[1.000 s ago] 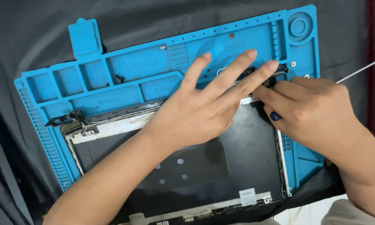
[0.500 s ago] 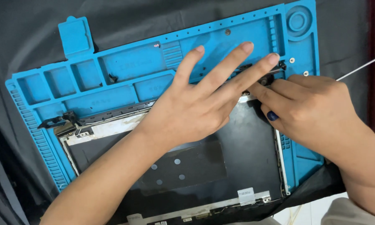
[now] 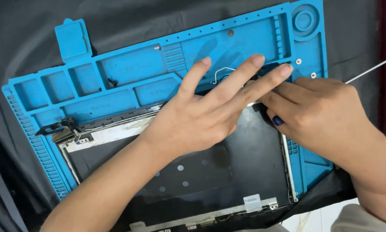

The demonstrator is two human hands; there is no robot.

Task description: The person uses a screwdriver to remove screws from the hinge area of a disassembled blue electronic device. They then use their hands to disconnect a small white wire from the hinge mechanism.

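A black laptop lid panel (image 3: 253, 172) with a metal frame lies on a blue silicone repair mat (image 3: 133, 68). My left hand (image 3: 201, 116) rests flat on the panel's upper right part. Its fingers are spread and reach to the black hinge piece (image 3: 268, 68) at the corner, beside a thin white wire (image 3: 221, 71). My right hand (image 3: 321, 111) sits at that same corner with its fingers bunched together. The fingertips are tucked under my left fingers, so what they grip is hidden.
The mat lies on black cloth (image 3: 30, 34). Small screws (image 3: 298, 61) sit in the mat's compartments. A second black hinge (image 3: 55, 126) sticks out at the panel's upper left corner. A thin pale rod or cable (image 3: 373, 68) runs off to the right behind my right hand.
Both hands stay at the panel's upper right corner. The mat sits slightly further left in view, and my left fingers are spread a little wider.
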